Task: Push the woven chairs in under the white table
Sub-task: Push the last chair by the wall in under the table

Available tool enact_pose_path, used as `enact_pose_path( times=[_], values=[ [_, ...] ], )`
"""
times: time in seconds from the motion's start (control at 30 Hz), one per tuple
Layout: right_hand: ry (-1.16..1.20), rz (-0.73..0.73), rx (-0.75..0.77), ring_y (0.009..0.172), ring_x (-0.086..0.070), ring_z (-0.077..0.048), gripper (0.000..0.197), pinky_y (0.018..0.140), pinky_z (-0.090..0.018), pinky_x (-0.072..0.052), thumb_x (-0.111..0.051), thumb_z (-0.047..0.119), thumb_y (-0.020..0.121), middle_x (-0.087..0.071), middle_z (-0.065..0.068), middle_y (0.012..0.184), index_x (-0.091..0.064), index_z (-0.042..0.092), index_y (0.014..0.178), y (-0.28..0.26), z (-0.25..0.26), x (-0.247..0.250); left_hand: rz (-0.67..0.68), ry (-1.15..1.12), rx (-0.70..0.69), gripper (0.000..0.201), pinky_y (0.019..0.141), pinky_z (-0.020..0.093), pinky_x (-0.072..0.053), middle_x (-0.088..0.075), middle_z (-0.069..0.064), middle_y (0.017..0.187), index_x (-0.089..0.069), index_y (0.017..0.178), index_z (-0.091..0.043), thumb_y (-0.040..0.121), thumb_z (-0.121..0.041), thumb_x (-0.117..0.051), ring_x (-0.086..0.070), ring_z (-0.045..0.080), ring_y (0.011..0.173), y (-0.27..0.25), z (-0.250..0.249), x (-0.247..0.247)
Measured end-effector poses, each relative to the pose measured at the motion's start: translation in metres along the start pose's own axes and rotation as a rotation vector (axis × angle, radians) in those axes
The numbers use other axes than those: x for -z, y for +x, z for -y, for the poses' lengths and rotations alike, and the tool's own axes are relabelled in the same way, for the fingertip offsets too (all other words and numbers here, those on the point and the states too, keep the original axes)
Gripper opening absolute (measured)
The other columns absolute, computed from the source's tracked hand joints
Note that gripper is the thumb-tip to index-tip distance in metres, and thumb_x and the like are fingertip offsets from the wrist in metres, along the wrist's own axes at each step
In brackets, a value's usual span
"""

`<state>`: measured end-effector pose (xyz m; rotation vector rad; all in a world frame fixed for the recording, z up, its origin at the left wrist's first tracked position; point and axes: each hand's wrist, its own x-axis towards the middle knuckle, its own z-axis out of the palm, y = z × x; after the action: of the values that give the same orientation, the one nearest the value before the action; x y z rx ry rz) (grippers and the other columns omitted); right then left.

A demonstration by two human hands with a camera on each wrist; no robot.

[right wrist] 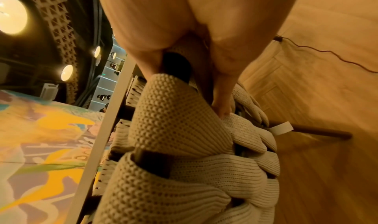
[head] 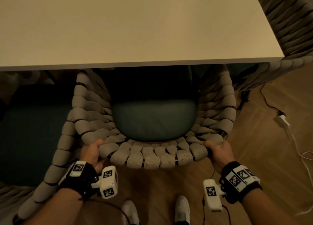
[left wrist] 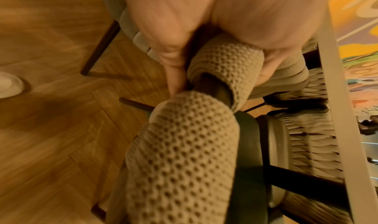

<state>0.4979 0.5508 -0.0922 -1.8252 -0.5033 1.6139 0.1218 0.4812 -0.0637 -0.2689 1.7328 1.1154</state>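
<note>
Centre frame, the woven chair (head: 152, 155) sits partly under the white table (head: 135, 29); left hand (head: 92, 151) and right hand (head: 218, 151) clasp its backrest; neighbouring chair (head: 55, 150) at lower left seemingly remains.

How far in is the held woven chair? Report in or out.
Partly in. The woven chair's front passes under the white table edge, but its teal cushion and backrest remain outside, held by left hand and right hand.

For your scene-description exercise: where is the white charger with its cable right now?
In the head view, the white charger lies on the wooden floor at the right side, beyond the right hand and right of the woven chair.
</note>
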Motion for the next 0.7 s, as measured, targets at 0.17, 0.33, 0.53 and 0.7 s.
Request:
enact_pose_path(
  times=[0.17,0.33,0.53,0.7],
  values=[
    [-0.041,-0.004,-0.003,0.101,-0.066,-0.037,0.043,0.089,-0.054,-0.055,-0.070,0.002,0.080,-0.065,-0.024,0.114,-0.055,-0.001,0.121,0.005,-0.002,-0.003,-0.012,0.028,0.021,0.013,0.070,0.043,-0.054,-0.068,0.015,0.104,-0.064,0.099,-0.015,0.088,-0.009,-0.059,-0.066,0.032,0.093,0.006,-0.004,-0.003],
    [-0.099,0.059,0.035,0.100,-0.067,-0.038,0.029,0.082,-0.046,-0.057,-0.068,0.004,0.083,-0.069,-0.022,0.106,-0.062,-0.001,0.111,-0.004,0.008,-0.003,-0.013,0.060,0.055,0.027,0.076,0.048,-0.057,-0.069,0.018,0.116,-0.065,0.112,-0.015,0.086,-0.018,-0.063,-0.066,0.037,0.105,0.007,-0.004,0.000],
    [-0.436,0.190,0.070,0.096,-0.069,-0.021,0.040,0.079,-0.040,-0.059,-0.072,0.050,0.078,-0.070,-0.004,0.105,-0.062,0.022,0.104,-0.017,0.018,0.008,0.133,0.142,-0.017,0.032,0.082,0.049,-0.057,-0.066,0.008,0.110,-0.054,0.122,-0.027,0.092,-0.034,-0.064,-0.065,0.031,0.102,-0.014,-0.010,0.010],
    [-1.090,0.316,0.130,0.088,-0.064,-0.011,0.045,0.075,-0.030,-0.056,-0.058,0.053,0.088,-0.063,0.002,0.107,-0.043,0.031,0.125,-0.039,0.028,0.047,0.183,0.716,-0.172,0.037,0.085,0.042,-0.056,-0.065,0.003,0.112,-0.051,0.131,-0.029,0.096,-0.033,-0.059,-0.066,0.025,0.099,-0.055,0.005,0.074]
  ],
)
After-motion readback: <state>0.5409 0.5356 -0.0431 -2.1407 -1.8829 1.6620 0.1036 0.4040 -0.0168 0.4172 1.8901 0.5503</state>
